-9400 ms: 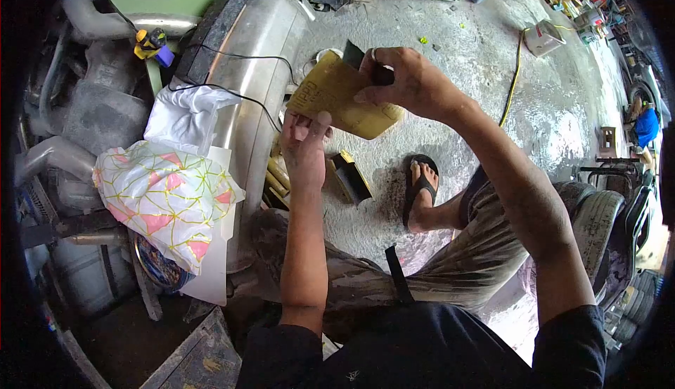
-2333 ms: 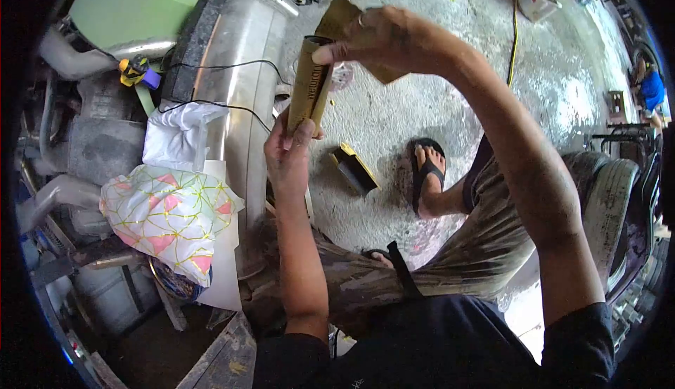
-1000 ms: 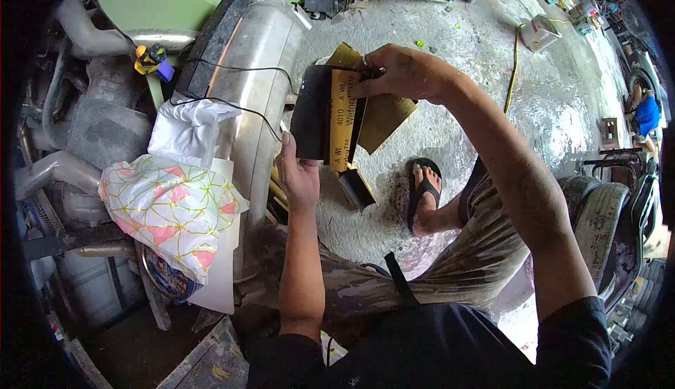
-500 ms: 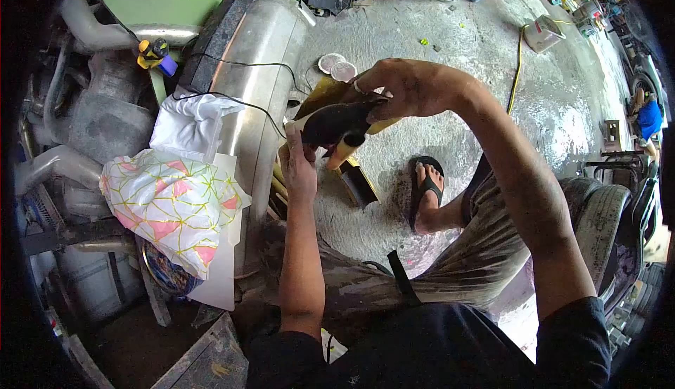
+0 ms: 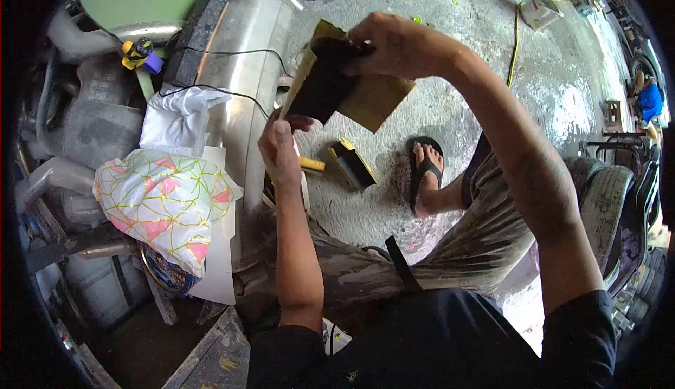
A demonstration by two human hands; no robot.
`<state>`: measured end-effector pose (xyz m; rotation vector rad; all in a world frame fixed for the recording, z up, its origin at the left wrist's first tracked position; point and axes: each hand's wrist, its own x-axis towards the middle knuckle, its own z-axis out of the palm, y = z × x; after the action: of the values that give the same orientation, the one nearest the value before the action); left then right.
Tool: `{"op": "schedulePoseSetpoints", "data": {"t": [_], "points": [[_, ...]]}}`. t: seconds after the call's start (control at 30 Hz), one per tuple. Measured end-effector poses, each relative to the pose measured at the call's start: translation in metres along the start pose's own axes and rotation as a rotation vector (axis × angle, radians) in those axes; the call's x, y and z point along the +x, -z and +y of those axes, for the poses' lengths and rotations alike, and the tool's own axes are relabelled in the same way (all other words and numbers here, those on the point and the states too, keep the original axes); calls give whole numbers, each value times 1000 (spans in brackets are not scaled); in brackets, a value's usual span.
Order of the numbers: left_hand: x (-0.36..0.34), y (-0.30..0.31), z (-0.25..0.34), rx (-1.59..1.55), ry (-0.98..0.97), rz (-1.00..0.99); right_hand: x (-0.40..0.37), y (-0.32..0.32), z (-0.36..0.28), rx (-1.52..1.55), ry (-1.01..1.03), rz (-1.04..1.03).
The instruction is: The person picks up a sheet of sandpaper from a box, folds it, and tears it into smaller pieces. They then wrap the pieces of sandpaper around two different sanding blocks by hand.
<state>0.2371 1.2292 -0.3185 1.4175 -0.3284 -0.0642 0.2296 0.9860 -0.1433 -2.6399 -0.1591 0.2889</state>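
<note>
A sheet of sandpaper (image 5: 325,83), dark on one face and tan-brown on the back, is stretched between my hands with part of it folded over. My left hand (image 5: 281,151) pinches its lower left edge, thumb in front. At the upper edge, my right hand (image 5: 387,44) is closed on the sheet with bent fingers. Below the paper, a small open yellow carton (image 5: 351,164) with a dark inside lies on the concrete floor. Near my left wrist is a yellow bar-like piece (image 5: 311,164), partly hidden by the hand.
A long grey metallic panel (image 5: 242,59) runs along my left, crossed by a thin black cable. Beside it lie a patterned plastic bag (image 5: 165,196), white cloth (image 5: 172,118) and a yellow-and-purple tool (image 5: 143,55). A bucket (image 5: 540,11) and tyre (image 5: 605,213) are on the right.
The sandpaper, earlier curled and bunched between my hands, is now spread flatter with its tan back showing. My right hand has risen, and my left hand has shifted slightly left.
</note>
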Motion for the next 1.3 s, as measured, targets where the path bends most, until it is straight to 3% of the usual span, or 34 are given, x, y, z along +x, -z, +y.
{"op": "schedulePoseSetpoints", "data": {"t": [0.07,0.13,0.2,0.27,0.33,0.4,0.47,0.53,0.6,0.67,0.83,1.0,1.1,1.23,1.3], "points": [[0,3,1,88,-17,53,5,-7,2,-66,-53,-27],[-2,12,-6,-55,47,65,7,-15,4,-29,-39,-10],[-2,12,-11,-152,76,224,16,-22,5,-50,24,30],[-1,3,14,-155,-16,203,14,-24,0,53,110,114],[3,12,20,152,-2,403,11,-23,-9,81,154,152],[11,48,2,8,-216,180,2,-19,-19,74,184,178],[9,49,5,25,-174,238,-20,-12,-26,53,212,190],[11,66,-7,92,26,321,-50,-6,-45,37,259,182],[12,88,-36,-79,58,451,-81,-9,-71,24,333,163],[13,88,-39,-15,5,252,-109,-25,-102,47,392,189],[12,95,-35,22,59,291,-144,-74,-147,112,386,397],[12,96,-33,127,112,340,-148,-60,-127,152,438,251],[13,88,-20,-16,44,305,-141,-38,-114,138,426,79],[14,63,23,38,-68,200,-94,-9,-87,-55,216,-237],[11,39,41,62,-105,178,-68,-6,-50,-47,128,-207]]}}
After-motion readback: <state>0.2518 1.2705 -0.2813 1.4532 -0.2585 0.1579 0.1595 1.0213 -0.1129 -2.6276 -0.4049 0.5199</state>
